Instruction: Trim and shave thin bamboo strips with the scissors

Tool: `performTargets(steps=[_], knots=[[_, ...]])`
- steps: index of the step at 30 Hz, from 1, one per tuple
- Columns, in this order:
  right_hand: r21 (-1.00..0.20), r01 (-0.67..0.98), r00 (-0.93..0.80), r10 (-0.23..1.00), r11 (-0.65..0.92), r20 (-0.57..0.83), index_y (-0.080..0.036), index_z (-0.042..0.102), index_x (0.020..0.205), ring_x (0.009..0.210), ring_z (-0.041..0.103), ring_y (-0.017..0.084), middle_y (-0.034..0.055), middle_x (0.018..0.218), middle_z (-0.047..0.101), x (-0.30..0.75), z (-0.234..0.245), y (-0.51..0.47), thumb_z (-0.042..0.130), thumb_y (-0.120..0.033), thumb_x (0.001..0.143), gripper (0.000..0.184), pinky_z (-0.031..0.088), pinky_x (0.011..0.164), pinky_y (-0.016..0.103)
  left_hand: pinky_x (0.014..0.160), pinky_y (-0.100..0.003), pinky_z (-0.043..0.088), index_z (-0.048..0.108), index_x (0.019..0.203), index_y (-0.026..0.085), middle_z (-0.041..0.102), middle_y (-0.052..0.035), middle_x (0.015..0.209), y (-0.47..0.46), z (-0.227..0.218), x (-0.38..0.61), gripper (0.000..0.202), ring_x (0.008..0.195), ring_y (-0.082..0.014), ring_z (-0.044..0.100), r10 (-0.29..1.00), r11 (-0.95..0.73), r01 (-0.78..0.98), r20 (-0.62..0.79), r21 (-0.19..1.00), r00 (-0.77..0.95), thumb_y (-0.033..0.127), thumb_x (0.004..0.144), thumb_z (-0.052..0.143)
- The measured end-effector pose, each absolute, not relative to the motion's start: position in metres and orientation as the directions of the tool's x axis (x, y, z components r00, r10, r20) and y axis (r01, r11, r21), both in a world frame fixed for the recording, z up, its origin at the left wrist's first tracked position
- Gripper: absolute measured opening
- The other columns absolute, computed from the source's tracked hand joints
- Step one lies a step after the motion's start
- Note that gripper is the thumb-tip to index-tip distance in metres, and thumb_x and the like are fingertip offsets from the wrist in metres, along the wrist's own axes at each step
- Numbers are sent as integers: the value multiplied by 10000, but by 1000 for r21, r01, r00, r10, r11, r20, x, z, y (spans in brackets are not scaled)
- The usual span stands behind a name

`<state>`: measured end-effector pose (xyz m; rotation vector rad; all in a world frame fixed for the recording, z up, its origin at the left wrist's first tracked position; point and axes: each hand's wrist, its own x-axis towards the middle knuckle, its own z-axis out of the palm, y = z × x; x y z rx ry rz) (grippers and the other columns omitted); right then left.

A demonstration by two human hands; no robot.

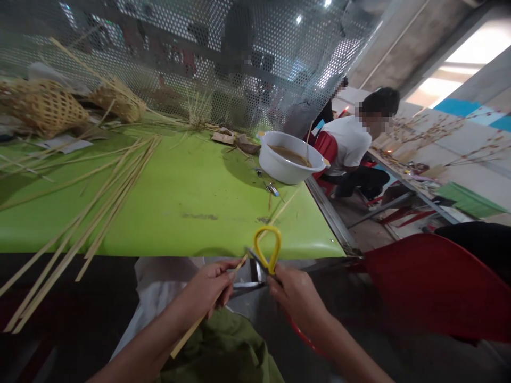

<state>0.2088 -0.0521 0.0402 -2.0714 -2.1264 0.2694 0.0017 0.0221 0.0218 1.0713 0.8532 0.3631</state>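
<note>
Cluttering green table (191,183): strips (148,151), baskets (56,109), white basin (278,167)

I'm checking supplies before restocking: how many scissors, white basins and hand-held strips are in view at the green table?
Scissors, in the right hand: 1
White basin: 1
Strip, in the left hand: 1
Total: 3

Two hands (214,284) (298,292), one pair of scissors (273,265), one white basin (277,167)

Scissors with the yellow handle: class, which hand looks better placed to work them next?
The right hand, most likely: it holds the scissors, their metal end close to the thin strip. The left hand is occupied, gripping that strip.
</note>
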Motion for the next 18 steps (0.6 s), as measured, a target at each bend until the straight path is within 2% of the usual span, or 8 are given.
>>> performTargets(steps=[4, 8, 11, 13, 18], knots=[[-254, 967, 39, 998, -25, 50, -196, 491, 720, 553, 494, 146, 8, 596, 550, 217, 40, -50, 401, -264, 892, 206, 212, 538, 258, 358, -189, 213, 528, 1215, 144, 447, 100, 408, 23, 24, -1, 469, 297, -63, 294, 642, 439, 121, -405, 890, 651, 348, 795, 475], [-333, 942, -46, 999, 46, 9, -199, 503, 758, 547, 473, 126, -13, 629, 555, 211, 40, -57, 432, -216, 859, 124, 203, 537, 255, 346, -206, 197, 506, 1096, 154, 575, 59, 545, 26, 24, 1, 395, 282, -60, 329, 622, 473, 125, -430, 872, 654, 375, 770, 496], [-352, 936, -25, 1000, 20, -9, -198, 500, 755, 545, 461, 124, -14, 632, 557, 212, 43, -57, 434, -209, 856, 121, 201, 533, 250, 399, -201, 225, 530, 1014, 150, 507, 80, 517, 26, 30, 8, 352, 352, -60, 342, 673, 452, 80, -399, 888, 623, 404, 770, 528], [-345, 939, 11, 1000, -18, -20, -197, 487, 727, 542, 456, 125, -12, 616, 551, 218, 47, -52, 434, -218, 860, 145, 198, 531, 247, 438, -202, 242, 568, 1012, 138, 443, 91, 480, 25, 35, 11, 371, 402, -70, 345, 681, 432, 82, -384, 898, 624, 414, 765, 552], [-267, 955, 130, 991, -130, -15, -190, 493, 722, 559, 482, 135, 2, 603, 558, 237, 54, -30, 433, -251, 888, 187, 194, 532, 243, 461, -211, 270, 598, 1110, 148, 505, 58, 524, 21, 30, 1, 462, 449, -93, 417, 644, 420, 130, -396, 898, 654, 429, 743, 587]])
